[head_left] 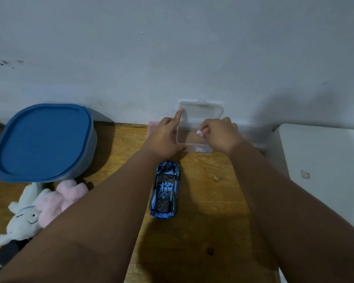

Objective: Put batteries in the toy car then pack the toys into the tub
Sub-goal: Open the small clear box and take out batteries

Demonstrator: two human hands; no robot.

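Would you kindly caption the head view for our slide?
Left hand steadies an open clear case while right hand pinches a small item; blue toy car waits.

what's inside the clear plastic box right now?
The right hand reaches into the open clear box, pinching something small and pale. The visible floor looks bare. What lies beneath the hand is hidden.
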